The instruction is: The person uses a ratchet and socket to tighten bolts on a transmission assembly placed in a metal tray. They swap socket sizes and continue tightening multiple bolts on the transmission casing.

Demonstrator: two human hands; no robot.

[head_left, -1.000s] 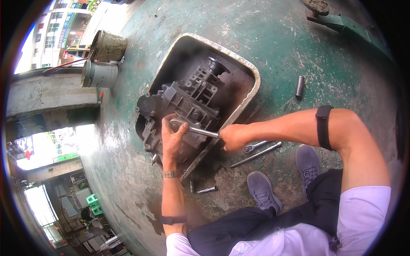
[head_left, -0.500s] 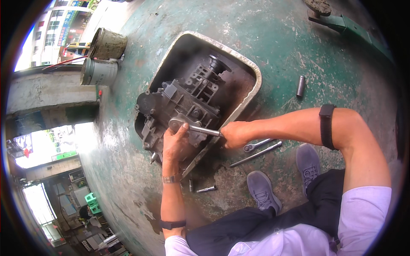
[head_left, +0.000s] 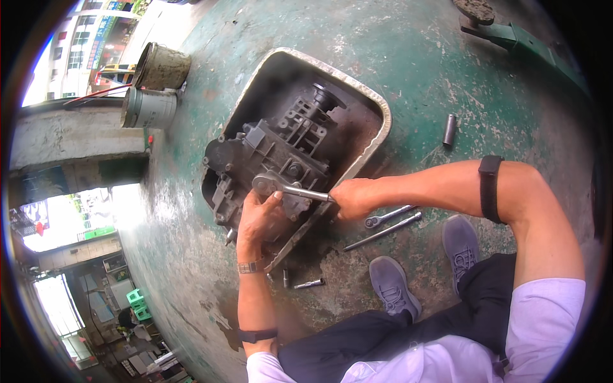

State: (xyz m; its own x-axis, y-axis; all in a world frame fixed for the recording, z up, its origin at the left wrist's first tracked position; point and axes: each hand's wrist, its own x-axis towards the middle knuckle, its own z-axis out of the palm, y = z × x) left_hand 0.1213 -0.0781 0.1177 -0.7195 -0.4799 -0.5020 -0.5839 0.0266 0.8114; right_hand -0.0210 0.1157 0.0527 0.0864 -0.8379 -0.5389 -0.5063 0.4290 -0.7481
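Observation:
A dirty grey metal gearbox [head_left: 271, 150] lies in a large dark tub with a pale, rough rim [head_left: 377, 105]. Over its near side is a ratchet wrench [head_left: 300, 191], its round head toward the left. My right hand [head_left: 354, 199] is wrapped round the end of the wrench's handle. Close under the head, my left hand [head_left: 258, 217] is closed with its thumb up against the wrench's neck. The fingers beneath are partly hidden, as is whatever sits below the wrench's head.
On the floor by my shoes lie a second ratchet [head_left: 387, 217], a long extension bar [head_left: 383, 231], a short extension [head_left: 309, 283] and a small socket [head_left: 285, 277]. A long socket [head_left: 450, 129] stands farther right. Two buckets [head_left: 150, 107] stand at the far left, a green metal leg [head_left: 517, 38] at the far right.
My left hand and wrist have shifted slightly left and down beside the ratchet's head. The right hand keeps its grip, and the wrench has hardly moved.

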